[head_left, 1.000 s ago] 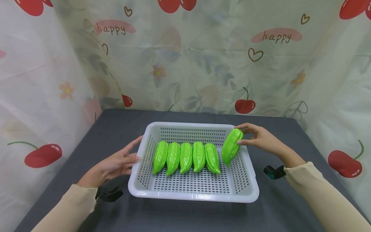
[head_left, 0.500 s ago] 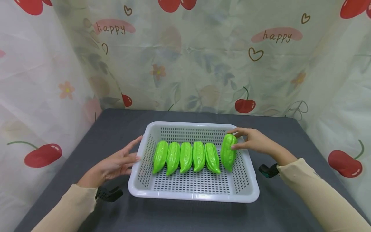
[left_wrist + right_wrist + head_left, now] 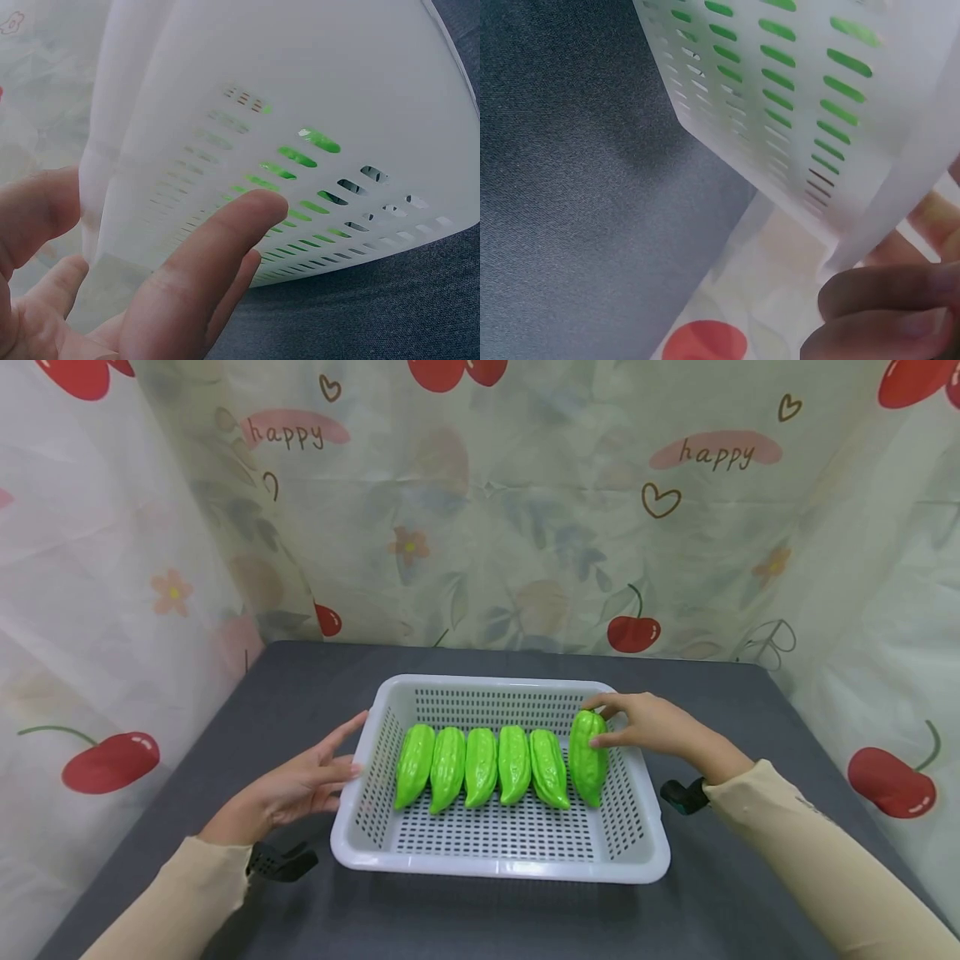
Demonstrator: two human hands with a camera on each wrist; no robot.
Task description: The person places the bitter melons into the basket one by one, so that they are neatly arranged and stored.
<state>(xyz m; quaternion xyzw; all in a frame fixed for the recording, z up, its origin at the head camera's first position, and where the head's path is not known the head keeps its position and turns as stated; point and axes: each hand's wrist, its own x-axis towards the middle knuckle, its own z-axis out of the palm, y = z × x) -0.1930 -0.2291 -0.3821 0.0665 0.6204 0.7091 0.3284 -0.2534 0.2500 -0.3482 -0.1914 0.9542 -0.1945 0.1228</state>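
A white perforated plastic basket (image 3: 495, 867) stands on the dark table. Inside it several glossy green bitter melons (image 3: 482, 768) lie in a row, their pointed tips toward me. At the row's right end, my right hand (image 3: 660, 725) pinches the upper end of one more bitter melon (image 3: 587, 760) between thumb and fingers, inside the basket. Its lower end is close to the basket floor; I cannot tell whether it touches. My left hand (image 3: 296, 785) touches the basket's left side with extended fingers (image 3: 217, 262). In the right wrist view the basket wall hides the held melon's grip.
The dark tabletop (image 3: 420, 918) extends around the basket. Behind and on both sides hangs a pale printed curtain (image 3: 487, 527). The basket's raised rim (image 3: 652, 827) runs beneath my right hand.
My right hand has moved left and slightly down with its bitter melon, which now stands straighter and nearer the row. My left hand and the basket have stayed put.
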